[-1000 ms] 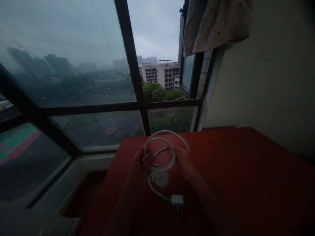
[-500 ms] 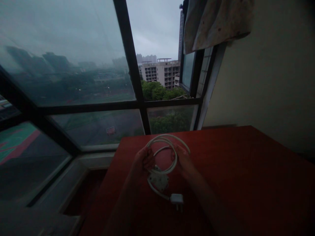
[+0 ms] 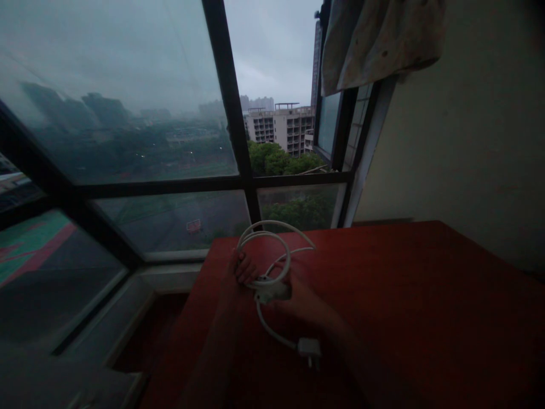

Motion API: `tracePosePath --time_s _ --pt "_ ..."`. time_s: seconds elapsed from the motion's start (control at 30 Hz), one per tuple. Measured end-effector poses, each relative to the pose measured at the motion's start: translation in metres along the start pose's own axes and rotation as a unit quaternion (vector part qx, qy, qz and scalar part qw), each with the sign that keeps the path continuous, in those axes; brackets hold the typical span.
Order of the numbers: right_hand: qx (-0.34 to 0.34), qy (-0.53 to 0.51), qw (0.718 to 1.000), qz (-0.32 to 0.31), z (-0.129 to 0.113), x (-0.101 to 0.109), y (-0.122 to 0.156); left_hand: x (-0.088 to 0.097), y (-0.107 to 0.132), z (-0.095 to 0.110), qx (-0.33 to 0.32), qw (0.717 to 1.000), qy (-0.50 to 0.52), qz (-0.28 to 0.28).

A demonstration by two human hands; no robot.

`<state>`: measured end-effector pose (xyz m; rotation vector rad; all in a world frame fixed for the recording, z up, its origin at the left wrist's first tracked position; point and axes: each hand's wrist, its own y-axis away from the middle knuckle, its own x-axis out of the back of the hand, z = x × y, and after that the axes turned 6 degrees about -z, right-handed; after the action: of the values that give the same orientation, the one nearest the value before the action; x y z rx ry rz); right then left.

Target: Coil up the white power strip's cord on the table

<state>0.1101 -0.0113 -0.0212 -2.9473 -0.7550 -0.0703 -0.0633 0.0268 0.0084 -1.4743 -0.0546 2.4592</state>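
Observation:
My left hand (image 3: 243, 270) is closed around the left side of a loosely coiled white power cable (image 3: 288, 258), held above the red-brown table. My right hand (image 3: 300, 298) grips the right end of a small whitish socket block (image 3: 269, 293) just below the loops, its thumb on the near side. The dim light blurs the block's details, and my fingers cover part of it. From the block's left side a length of cable curves down to a white plug (image 3: 309, 346) with its pins pointing toward me.
The red-brown table (image 3: 404, 272) reaches to the wall (image 3: 460, 142) at the right. Beyond its far edge are dark-framed windows (image 3: 242, 142), one pane swung outward. A stained curtain (image 3: 378, 45) hangs at the upper right. To the left the floor (image 3: 153, 324) drops below the table edge.
My right hand has left the right side of the cable loops and moved down onto the socket block. The left hand has shifted slightly left with the coil, and the loops have spread.

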Motion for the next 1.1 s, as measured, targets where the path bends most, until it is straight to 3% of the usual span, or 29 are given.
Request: tracePosePath --time_s 0.27,0.43,0.67,0.93,1.1 --pt "-0.053 0.050 0.994 -0.076 -0.013 0.021 0.007 -0.009 0.004 0.004 0.053 0.998 -0.044 0.014" --pt "-0.098 0.040 0.982 -0.159 -0.012 0.031 0.009 -0.007 0.005 0.004 0.069 0.995 -0.070 0.007" --pt "-0.077 0.071 0.975 -0.197 -0.011 0.044 0.010 -0.005 0.004 0.003 0.092 0.995 -0.030 0.009" --pt "-0.073 0.095 0.974 -0.194 -0.007 0.054 0.014 -0.007 0.004 0.007 0.097 0.995 -0.027 0.024" --pt "-0.055 0.087 0.980 -0.168 0.007 0.056 0.010 -0.004 0.004 -0.002 0.071 0.996 -0.038 0.027"
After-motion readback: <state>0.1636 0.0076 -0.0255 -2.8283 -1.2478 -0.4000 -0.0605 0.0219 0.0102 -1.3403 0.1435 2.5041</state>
